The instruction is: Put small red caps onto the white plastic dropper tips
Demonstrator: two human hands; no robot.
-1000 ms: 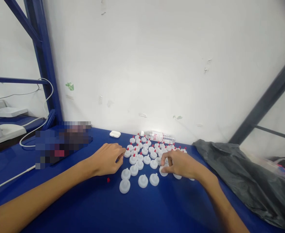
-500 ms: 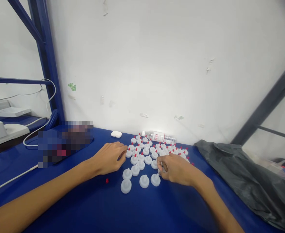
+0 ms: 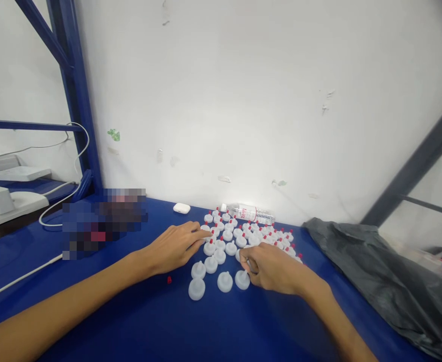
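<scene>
Head view: white nozzle caps [image 3: 225, 282] crowd the blue table [image 3: 221, 329] towards its back edge; the left hand [image 3: 176, 247] has fingers extended over them, the right hand [image 3: 272, 265] is curled beside the nearer ones, and whether either grips anything I cannot tell. A brushing wrist could topple caps or knock the loose red tip [image 3: 169, 280] frontward.

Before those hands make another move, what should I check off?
1. Left hand among the white lids: ok, fingers stretched to their left side.
2. Right hand gripping something: cannot tell, its curled fingers hide it.
3. Nearest white lid red-tipped: not ok, bare.
4. Loose red cap in sight: ok, on the blue surface.
5. Bottle upright: not ok, on its side.
</scene>
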